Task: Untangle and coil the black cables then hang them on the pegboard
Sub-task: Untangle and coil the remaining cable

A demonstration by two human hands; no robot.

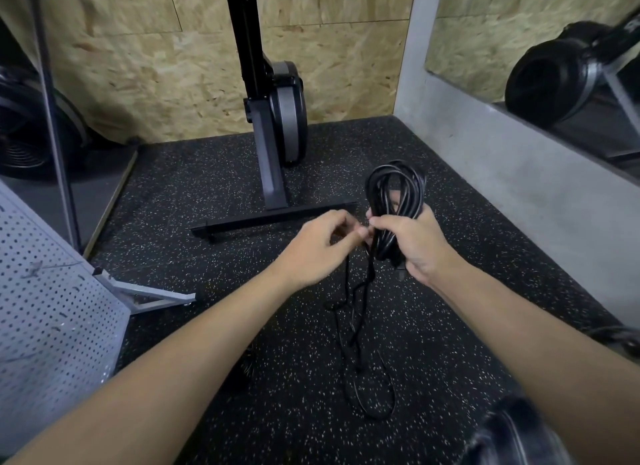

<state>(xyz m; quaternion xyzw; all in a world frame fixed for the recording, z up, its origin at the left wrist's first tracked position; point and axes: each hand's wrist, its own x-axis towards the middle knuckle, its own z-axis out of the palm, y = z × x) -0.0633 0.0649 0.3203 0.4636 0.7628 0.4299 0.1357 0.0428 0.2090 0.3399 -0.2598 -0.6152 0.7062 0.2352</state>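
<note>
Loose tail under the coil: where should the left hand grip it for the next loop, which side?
Pinch the loose tail just below the coil, from the left, where the left hand sits. There it hangs fairly straight; lower it twists and loops on the floor. The right hand, gripping the coil, blocks the right.

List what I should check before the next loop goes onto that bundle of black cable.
1. Coil secure in the right hand grip: ok.
2. Left hand pinching the loose tail beside the coil: ok.
3. Loose tail free of twists: not ok, it crosses over itself on the way down.
4. All cable gathered: not ok, a loop lies on the floor.
5. Pegboard nearby: ok, at the left.
6. Free hook on the pegboard: cannot tell.
</note>
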